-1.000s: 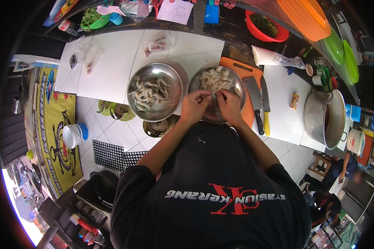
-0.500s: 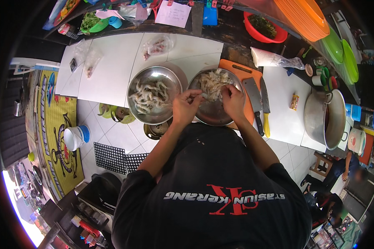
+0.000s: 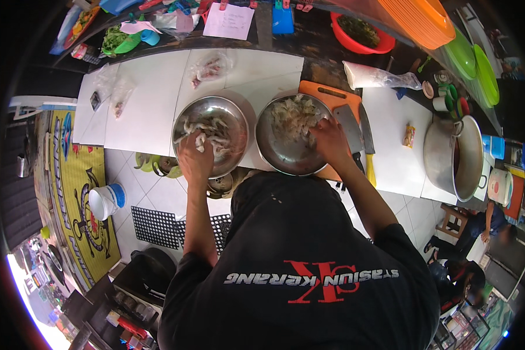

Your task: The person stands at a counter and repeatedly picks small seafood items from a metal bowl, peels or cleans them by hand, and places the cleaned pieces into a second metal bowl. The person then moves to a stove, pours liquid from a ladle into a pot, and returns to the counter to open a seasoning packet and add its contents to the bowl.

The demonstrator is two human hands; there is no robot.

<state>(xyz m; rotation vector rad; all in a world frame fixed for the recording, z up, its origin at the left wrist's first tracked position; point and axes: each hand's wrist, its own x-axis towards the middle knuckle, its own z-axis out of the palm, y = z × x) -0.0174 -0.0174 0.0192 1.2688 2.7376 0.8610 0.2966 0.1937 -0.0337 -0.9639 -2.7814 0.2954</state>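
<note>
Two round steel bowls stand side by side at the counter's near edge. Pale peeled shrimp (image 3: 217, 129) lie heaped in the left bowl (image 3: 235, 153). My left hand (image 3: 195, 156) is over that bowl's left side, its fingers curled around a whitish shrimp (image 3: 200, 142). In the right bowl (image 3: 280, 160) is a pile of translucent shrimp shells (image 3: 293, 114) along the far side. At this bowl's right rim is my right hand (image 3: 331, 142), its fingers bent inward beside the shells; whatever they pinch is hidden.
Right of the bowls lie an orange cutting board (image 3: 316, 92), a cleaver (image 3: 347, 123) and a yellow-handled knife (image 3: 367, 140). A large metal pot (image 3: 440, 154) stands at the right. Plastic bags (image 3: 211, 68) rest behind the bowls. Two people (image 3: 455, 277) are at lower right.
My left hand has moved left from the right bowl to the shrimp bowl. My right hand stays at the right bowl. The whole view has shifted slightly.
</note>
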